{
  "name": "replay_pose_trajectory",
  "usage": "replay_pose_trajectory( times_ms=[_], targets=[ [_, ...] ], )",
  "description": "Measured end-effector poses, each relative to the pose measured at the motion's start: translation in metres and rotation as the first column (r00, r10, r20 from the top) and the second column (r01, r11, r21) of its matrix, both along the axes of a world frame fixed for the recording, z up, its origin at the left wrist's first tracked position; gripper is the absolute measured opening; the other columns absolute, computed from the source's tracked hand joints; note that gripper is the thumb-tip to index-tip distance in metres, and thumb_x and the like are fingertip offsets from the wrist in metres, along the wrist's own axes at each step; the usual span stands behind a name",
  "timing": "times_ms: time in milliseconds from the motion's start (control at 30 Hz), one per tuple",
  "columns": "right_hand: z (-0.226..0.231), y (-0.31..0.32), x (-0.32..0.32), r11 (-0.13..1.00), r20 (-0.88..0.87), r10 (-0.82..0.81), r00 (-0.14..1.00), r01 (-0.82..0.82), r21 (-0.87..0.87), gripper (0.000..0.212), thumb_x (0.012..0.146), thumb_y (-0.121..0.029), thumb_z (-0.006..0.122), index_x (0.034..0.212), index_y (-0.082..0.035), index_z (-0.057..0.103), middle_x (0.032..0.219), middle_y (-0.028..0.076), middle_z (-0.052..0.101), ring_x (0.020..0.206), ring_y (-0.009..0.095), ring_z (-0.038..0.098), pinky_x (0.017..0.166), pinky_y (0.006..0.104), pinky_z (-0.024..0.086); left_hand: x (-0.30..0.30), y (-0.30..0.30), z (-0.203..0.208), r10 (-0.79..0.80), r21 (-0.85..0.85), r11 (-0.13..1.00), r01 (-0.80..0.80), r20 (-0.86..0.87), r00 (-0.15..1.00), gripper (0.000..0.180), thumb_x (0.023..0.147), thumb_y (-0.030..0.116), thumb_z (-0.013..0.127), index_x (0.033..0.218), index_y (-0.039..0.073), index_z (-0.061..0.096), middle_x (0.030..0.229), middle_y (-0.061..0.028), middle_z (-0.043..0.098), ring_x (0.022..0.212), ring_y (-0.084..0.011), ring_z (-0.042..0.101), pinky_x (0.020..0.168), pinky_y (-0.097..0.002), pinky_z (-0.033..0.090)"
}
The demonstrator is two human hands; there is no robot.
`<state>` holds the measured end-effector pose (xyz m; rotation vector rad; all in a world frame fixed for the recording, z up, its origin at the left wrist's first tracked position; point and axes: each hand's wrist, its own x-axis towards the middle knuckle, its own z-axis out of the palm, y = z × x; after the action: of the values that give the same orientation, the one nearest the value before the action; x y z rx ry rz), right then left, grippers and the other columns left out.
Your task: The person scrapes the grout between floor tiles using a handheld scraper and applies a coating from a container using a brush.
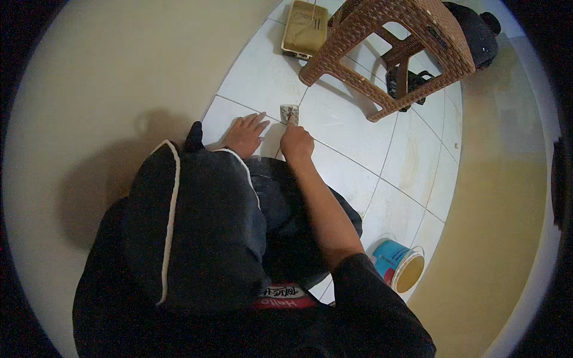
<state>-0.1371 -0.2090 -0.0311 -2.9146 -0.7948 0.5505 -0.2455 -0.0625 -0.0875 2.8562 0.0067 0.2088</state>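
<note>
My right hand [297, 143] grips a putty knife [289, 111], its index finger stretched along the tool toward the blade. The short, wide blade is spotted with dark and pale marks and rests against the white tiled floor [352, 134], close to a grout line. To its left, my left hand [243, 137] lies flat on the tiles with the fingers spread, holding nothing. My knee in dark trousers with white piping [197, 221] hides part of the left forearm.
A paint tray [305, 30] stands at the far left by the wall. Beside it is a brown woven-pattern plastic stool [391, 42], with a black bag [412, 86] under it. A blue paint bucket [397, 262] sits near the right wall. The beige wall [137, 65] runs close on my left.
</note>
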Motion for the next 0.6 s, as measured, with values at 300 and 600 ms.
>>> replay_pose_trajectory(
  times_ms=[300,600],
  targets=[
    [0.002,0.003,-0.005,0.998,-0.034,-0.067,0.997,0.067,-0.014,0.043,0.092,-0.014,0.044,0.134,-0.007,0.049,0.098,0.018,0.069,0.090,0.033,0.069,0.077,0.0433,0.056,-0.006,0.021,-0.002,-0.041,0.038,0.998,0.043,-0.058,0.997,0.061,0.087,0.028,0.060,0.139,0.004,0.038,0.151,-0.0163,0.029,0.135,-0.0361,0.032,0.103,-0.0503,0.032],
    [0.003,-0.002,0.004,0.998,-0.025,0.012,1.000,-0.013,-0.064,0.045,0.093,-0.012,0.043,0.137,-0.005,0.045,0.096,0.019,0.070,0.085,0.033,0.070,0.071,0.0418,0.057,-0.012,0.029,-0.005,-0.042,0.041,0.998,0.046,-0.104,0.994,0.062,0.092,0.032,0.054,0.143,0.004,0.033,0.154,-0.0171,0.023,0.139,-0.0369,0.026,0.106,-0.0512,0.028]
  ],
)
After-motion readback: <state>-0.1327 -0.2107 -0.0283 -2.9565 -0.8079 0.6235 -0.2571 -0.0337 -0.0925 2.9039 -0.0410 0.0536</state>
